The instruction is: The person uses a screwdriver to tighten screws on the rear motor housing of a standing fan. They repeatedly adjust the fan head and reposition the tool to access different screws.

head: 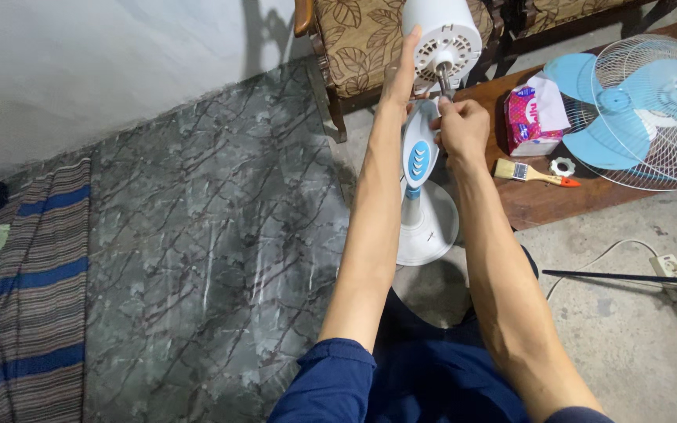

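A white stand fan with its cage and blades removed stands on the floor in front of me, its round base (pixel 432 227) below my arms. My left hand (pixel 398 77) lies flat against the left side of the white motor housing (pixel 440 31), fingers stretched upward. My right hand (pixel 461 127) is closed just under the bare metal motor shaft (pixel 442 78), above the white and blue control panel (pixel 419 153). What the right fingers pinch is hidden.
On a low wooden table (pixel 558 200) at the right lie the blue fan blade with wire grille (pixel 644 110), a tissue pack (pixel 533 117), a paintbrush (pixel 533 172) and a white plastic nut (pixel 562 166). Patterned chairs (pixel 362 39) stand behind. A power strip (pixel 670 266) and tripod leg (pixel 628 276) lie right.
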